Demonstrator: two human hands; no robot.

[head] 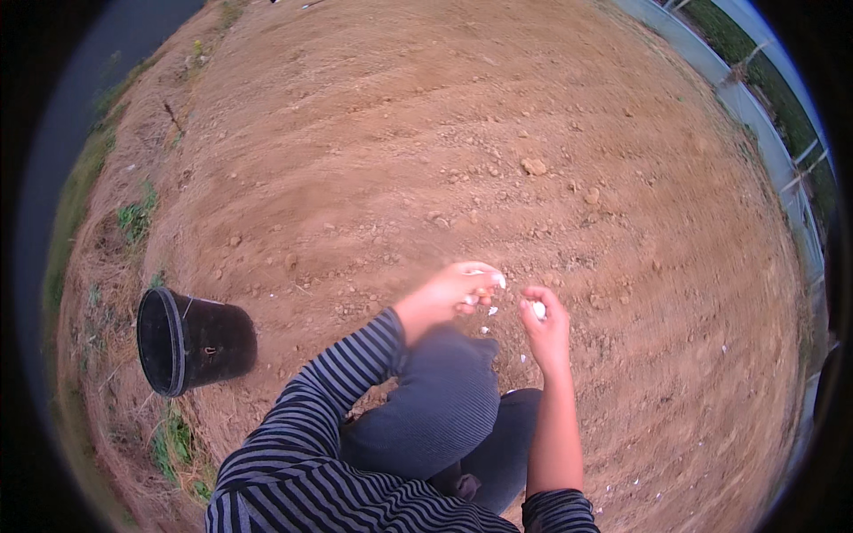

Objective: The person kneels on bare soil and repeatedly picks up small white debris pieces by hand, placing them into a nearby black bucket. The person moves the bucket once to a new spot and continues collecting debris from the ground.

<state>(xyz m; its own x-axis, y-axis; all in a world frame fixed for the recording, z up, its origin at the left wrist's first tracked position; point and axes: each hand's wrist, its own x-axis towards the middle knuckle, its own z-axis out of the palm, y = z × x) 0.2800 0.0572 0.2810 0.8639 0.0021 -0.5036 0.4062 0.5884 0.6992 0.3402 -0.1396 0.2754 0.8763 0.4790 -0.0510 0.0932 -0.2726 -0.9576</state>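
Observation:
Both my hands are over the bare soil [426, 226], just beyond my knees. My left hand [466, 290] is closed around several small whitish pieces that look like garlic cloves; one white piece [500, 280] shows at its fingertips. To its right and a short gap away, my right hand [546, 320] has a rounded white piece [538, 310], perhaps a clove or part of a bulb, between thumb and fingers. Small white flakes [493, 310], like papery skin, are beneath and between the hands. The left hand is slightly blurred.
A black plastic bucket [220, 343] lies on its side at the left, mouth facing left. Green weeds [136, 216] and dry grass edge the soil there. Clods [533, 166] are scattered ahead. A pale strip [753, 110] with posts borders the right side.

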